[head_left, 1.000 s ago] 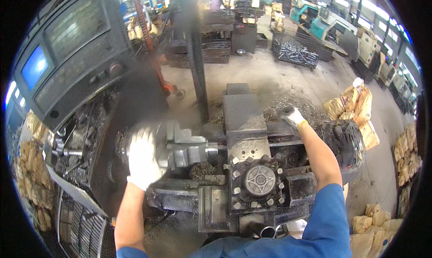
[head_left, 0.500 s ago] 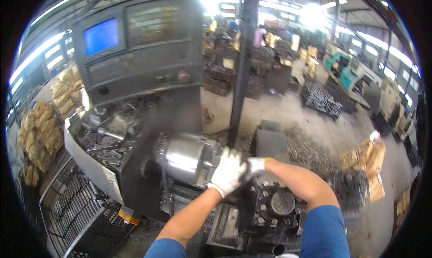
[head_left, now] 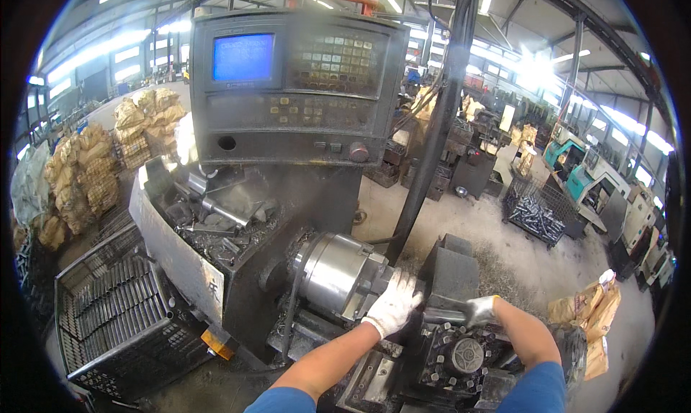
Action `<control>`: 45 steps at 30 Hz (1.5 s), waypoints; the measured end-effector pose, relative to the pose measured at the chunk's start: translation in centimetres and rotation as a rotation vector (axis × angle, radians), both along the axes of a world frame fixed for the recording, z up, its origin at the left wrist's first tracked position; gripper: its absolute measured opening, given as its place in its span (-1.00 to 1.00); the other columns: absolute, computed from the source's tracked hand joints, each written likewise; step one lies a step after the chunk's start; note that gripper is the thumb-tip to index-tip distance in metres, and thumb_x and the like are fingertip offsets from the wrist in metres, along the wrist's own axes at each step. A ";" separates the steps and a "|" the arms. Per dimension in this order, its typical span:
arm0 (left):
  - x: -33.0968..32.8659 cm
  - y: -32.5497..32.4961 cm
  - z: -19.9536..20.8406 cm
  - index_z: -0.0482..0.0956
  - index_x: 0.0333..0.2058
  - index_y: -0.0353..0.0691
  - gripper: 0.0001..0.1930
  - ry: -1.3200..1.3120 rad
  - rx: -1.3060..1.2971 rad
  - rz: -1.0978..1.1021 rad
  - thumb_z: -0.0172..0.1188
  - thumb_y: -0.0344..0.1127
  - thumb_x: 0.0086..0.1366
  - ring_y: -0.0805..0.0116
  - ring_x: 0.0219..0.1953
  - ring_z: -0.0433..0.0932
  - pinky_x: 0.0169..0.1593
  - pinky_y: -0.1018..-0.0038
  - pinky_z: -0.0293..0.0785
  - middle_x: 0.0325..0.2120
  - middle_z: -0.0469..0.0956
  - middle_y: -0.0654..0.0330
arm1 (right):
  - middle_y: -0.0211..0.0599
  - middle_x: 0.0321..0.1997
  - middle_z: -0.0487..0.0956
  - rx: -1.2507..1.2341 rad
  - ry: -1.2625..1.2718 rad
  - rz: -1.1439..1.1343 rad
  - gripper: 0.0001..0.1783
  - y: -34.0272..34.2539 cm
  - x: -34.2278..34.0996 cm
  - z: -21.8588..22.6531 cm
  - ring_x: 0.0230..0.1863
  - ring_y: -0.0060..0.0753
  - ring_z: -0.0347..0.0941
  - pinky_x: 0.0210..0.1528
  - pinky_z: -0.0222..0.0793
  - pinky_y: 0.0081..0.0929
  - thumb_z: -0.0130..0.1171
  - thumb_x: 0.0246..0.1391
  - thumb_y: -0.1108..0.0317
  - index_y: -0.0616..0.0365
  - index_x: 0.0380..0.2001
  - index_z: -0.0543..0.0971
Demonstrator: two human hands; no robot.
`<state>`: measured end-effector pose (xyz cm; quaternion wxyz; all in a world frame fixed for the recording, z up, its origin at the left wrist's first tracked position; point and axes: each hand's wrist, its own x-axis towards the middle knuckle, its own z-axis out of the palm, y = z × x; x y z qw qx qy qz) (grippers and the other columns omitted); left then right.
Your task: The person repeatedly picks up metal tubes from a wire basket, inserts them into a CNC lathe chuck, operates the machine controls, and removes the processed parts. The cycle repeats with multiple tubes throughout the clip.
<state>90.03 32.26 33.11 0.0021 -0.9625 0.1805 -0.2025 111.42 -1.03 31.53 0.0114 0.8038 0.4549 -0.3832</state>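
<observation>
My left hand, in a white glove, lies against the jaws at the front of a shiny steel lathe chuck. Its fingers are stretched out, and nothing shows in its grip. To the right, my gloved right hand is closed around the end of a short, grey metal bar. That bar lies level above the square tool post, its other end pointing toward the chuck. Part of the jaws is hidden behind my left hand.
A control panel with a blue screen stands above the chuck. At left, a wire crate holds many metal rods. Tools and parts lie on the machine's tray. A dark upright post rises behind; a torn paper sack stands at right.
My hands were close together at the chuck and are now apart, the right one farther right with the metal bar showing in it. The view has shifted, so the panel appears farther right.
</observation>
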 end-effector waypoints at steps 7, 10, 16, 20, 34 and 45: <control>-4.7 -0.5 6.4 0.38 0.36 -0.33 -0.09 -0.195 -0.392 -0.240 0.51 -0.11 0.05 -0.20 0.42 0.33 0.57 -0.18 0.05 0.29 0.41 -0.20 | -0.03 -0.23 0.78 -0.067 -0.994 -0.271 -0.44 6.0 -17.8 17.2 -0.19 0.05 0.78 -0.09 0.69 -0.08 0.49 -0.14 0.01 0.09 -0.08 0.71; -8.1 -3.6 9.4 0.48 0.23 -0.36 -0.24 -0.242 -0.420 -0.265 0.44 -0.25 0.02 -0.13 0.15 0.54 0.43 -0.08 0.30 -0.02 0.56 -0.11 | -0.07 -0.16 0.72 0.348 -1.051 -0.002 -0.47 8.4 -25.1 20.0 -0.15 0.03 0.73 -0.16 0.67 -0.14 0.50 -0.08 0.18 0.14 -0.03 0.62; -14.9 1.7 4.8 0.64 -0.09 -0.24 -0.63 0.028 -0.956 -0.048 0.46 -0.41 0.09 0.11 -0.25 0.70 -0.09 0.23 0.66 -0.30 0.67 0.05 | -0.07 -0.16 0.68 0.452 -0.633 -0.061 -0.45 3.6 -36.0 20.8 -0.19 -0.03 0.71 -0.29 0.65 -0.11 0.51 -0.01 0.15 0.12 0.03 0.61; -17.1 0.8 0.1 0.67 -0.11 -0.21 -0.63 0.479 -1.361 -0.110 0.53 -0.45 0.09 0.49 -0.23 0.63 -0.06 0.42 0.62 -0.25 0.69 0.27 | -0.08 -0.39 0.67 0.181 -0.535 -0.076 -0.53 1.8 -40.2 11.6 -0.32 0.06 0.71 -0.33 0.63 -0.02 0.39 -0.08 0.20 0.20 -0.09 0.60; -21.6 -4.3 -6.5 0.43 0.26 -0.31 -0.25 0.422 -1.121 -0.017 0.59 -0.36 0.11 -0.13 0.11 0.68 0.21 0.14 0.61 0.08 0.62 -0.13 | 0.05 -0.26 0.73 0.560 -0.482 -0.256 -0.42 0.8 -26.7 25.9 -0.18 0.12 0.76 -0.10 0.68 -0.11 0.57 -0.20 0.28 0.25 -0.06 0.65; -35.4 14.7 -15.3 0.58 0.10 -0.17 -0.50 -0.368 -2.015 1.118 0.21 0.16 0.50 0.32 -0.32 0.59 -0.20 0.33 0.52 -0.26 0.64 0.22 | 0.12 -0.34 0.75 0.117 -0.549 -0.237 -0.57 5.7 -11.5 8.3 -0.24 0.14 0.75 -0.14 0.69 -0.01 0.43 -0.08 0.09 0.25 -0.27 0.76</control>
